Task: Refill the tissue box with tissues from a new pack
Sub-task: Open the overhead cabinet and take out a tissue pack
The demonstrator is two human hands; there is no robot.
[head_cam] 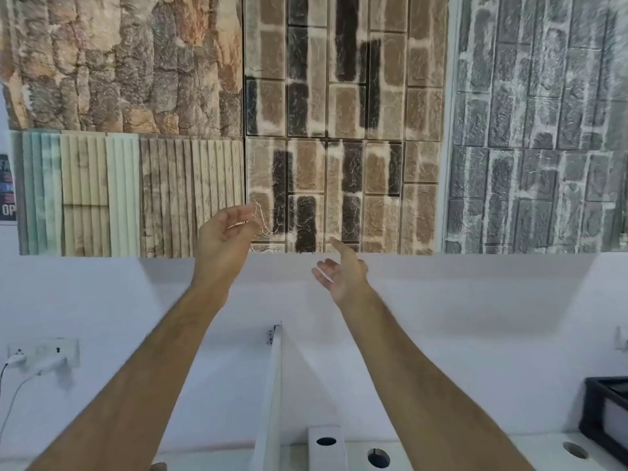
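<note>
Both hands are raised in front of the wall, empty, with bare forearms reaching up from the bottom of the view. The left hand (226, 232) is held higher, its fingers loosely curled and spread apart, gripping nothing. The right hand (341, 275) sits a little lower and well apart from it, palm turned inward, fingers relaxed and parted, also holding nothing.

No tissue box or tissue pack can be seen; the head camera is tilted up at the wall, so where they lie cannot be told.

Between the forearms, a thin white divider panel (273, 385) runs upright from the bottom edge towards the wall. Just beside it to the right, at the back edge of a white counter (530, 447), stands a small white block (326, 443) with a dark round hole. Two more round holes show in the counter further right. At the counter's far right edge sits a black-framed bin (608, 416).

On the white wall at left is a socket strip (42, 350) with a white cable (13, 392) hanging from it. Above, the wall carries textured sample panels (339, 113) in stone, brick and slat patterns.
</note>
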